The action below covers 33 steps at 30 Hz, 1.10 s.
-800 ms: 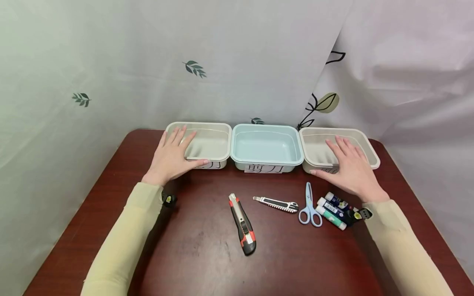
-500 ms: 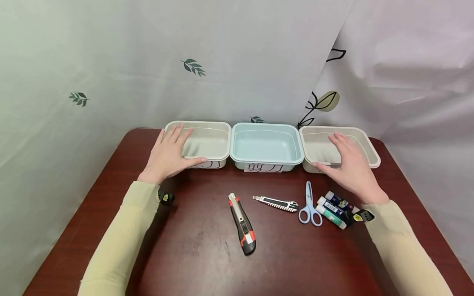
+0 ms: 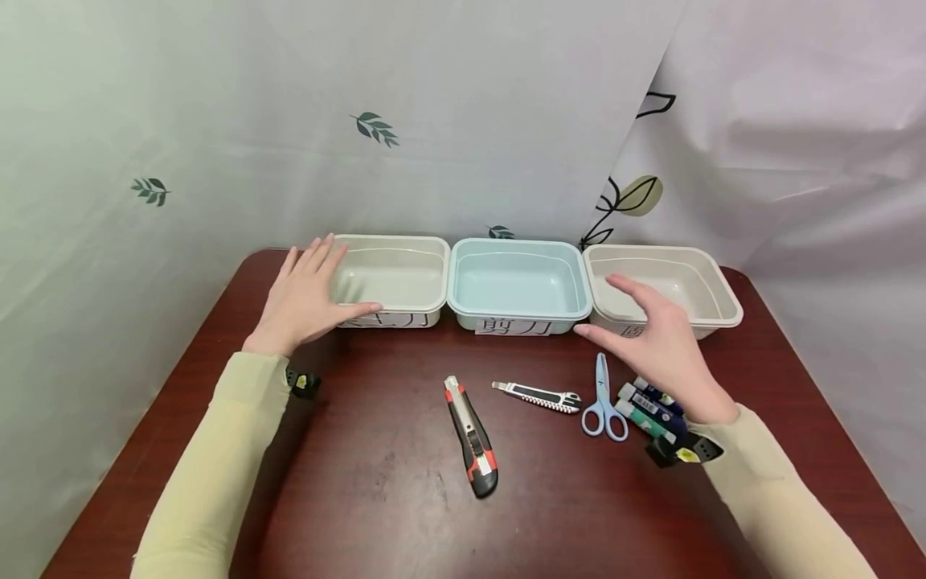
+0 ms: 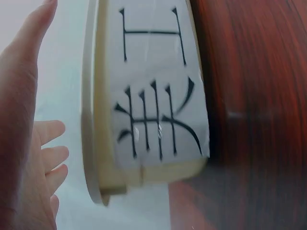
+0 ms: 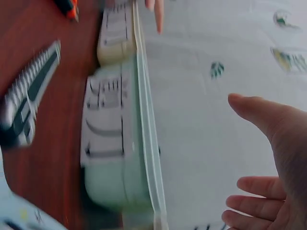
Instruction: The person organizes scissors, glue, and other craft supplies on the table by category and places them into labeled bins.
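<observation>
Three labelled trays stand in a row at the table's far edge: a cream tray (image 3: 394,277) on the left, a pale blue tray (image 3: 518,283) in the middle, a cream tray (image 3: 661,281) on the right. My left hand (image 3: 307,297) is open, fingers straight, beside the left tray's near corner (image 4: 144,120). My right hand (image 3: 651,342) hovers open, lifted in front of the right tray, above the scissors (image 3: 604,398) and glue sticks (image 3: 647,410). Neither hand holds anything. The blue tray's label side (image 5: 115,139) shows in the right wrist view.
On the dark red table (image 3: 376,482) lie a black-and-red utility knife (image 3: 472,438) and a small grey utility knife (image 3: 538,396), also seen blurred (image 5: 29,100). Leaf-print curtains hang behind the trays.
Both hands have drawn back off the tray rims. The left slid left and outward; the right lifted and moved left toward me. Trays and tools have not moved.
</observation>
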{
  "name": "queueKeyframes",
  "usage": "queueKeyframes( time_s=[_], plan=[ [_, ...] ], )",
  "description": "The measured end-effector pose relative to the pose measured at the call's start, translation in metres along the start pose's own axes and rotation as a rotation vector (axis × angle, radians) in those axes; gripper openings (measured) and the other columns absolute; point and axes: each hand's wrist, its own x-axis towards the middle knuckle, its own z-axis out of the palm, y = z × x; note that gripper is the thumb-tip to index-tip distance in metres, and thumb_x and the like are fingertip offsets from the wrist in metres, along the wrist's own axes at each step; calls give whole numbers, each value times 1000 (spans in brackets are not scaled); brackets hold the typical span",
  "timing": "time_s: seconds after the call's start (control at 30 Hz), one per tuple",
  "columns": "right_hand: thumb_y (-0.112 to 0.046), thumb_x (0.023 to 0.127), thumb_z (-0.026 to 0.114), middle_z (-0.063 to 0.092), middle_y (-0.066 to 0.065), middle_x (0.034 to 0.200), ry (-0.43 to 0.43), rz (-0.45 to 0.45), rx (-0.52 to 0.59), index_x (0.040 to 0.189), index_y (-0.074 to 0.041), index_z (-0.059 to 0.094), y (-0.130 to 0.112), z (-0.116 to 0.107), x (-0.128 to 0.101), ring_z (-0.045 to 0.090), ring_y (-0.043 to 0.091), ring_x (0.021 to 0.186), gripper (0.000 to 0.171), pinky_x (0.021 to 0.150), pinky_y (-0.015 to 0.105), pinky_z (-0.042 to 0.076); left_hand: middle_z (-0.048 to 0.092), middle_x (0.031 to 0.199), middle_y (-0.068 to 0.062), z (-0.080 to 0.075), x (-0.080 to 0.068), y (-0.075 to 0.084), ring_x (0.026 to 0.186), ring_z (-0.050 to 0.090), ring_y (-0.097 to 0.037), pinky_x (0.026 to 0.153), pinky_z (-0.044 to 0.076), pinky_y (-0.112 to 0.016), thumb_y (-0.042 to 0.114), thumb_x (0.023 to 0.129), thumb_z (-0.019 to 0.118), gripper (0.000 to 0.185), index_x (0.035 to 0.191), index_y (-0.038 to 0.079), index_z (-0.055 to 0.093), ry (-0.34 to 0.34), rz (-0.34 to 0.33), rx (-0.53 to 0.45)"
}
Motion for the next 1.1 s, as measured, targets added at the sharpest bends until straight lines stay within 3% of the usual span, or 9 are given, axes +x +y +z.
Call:
queueKeyframes(
  time_s=[0.27, 0.4, 0.83, 1.1],
  plan=[
    [-54, 76, 87, 62, 7, 139, -138, -42, 26, 142, -10, 60, -25, 25, -14, 54, 28, 131, 83, 106, 50, 44, 19, 165, -23, 3, -4, -19, 152, 15, -38, 123, -4, -50, 83, 80, 58, 121, 162, 2, 20, -49, -68, -22],
    [-53, 75, 88, 63, 6, 136, -199, -82, 55, 140, -9, 62, -37, 42, -22, 57, 25, 127, 82, 104, 48, 47, 16, 165, -25, 6, -6, -26, 153, 13, -39, 123, -5, -51, 82, 82, 57, 123, 161, -3, 16, -65, -102, -41],
    [-61, 73, 86, 65, 1, 132, -373, -128, 110, 137, -7, 63, -63, 90, -51, 61, 19, 121, 87, 99, 41, 52, 18, 164, -28, 12, -7, -34, 152, 14, -42, 123, 0, -53, 80, 86, 54, 119, 160, -6, 16, -78, -81, -17],
    [-58, 70, 89, 67, -1, 109, -459, -189, 85, 129, -4, 67, -72, 113, -64, 63, 13, 100, 83, 89, 32, 53, 17, 164, -29, 13, -7, -35, 152, 14, -42, 123, 0, -54, 79, 86, 55, 120, 159, -8, 16, -87, -82, -14]
  ],
)
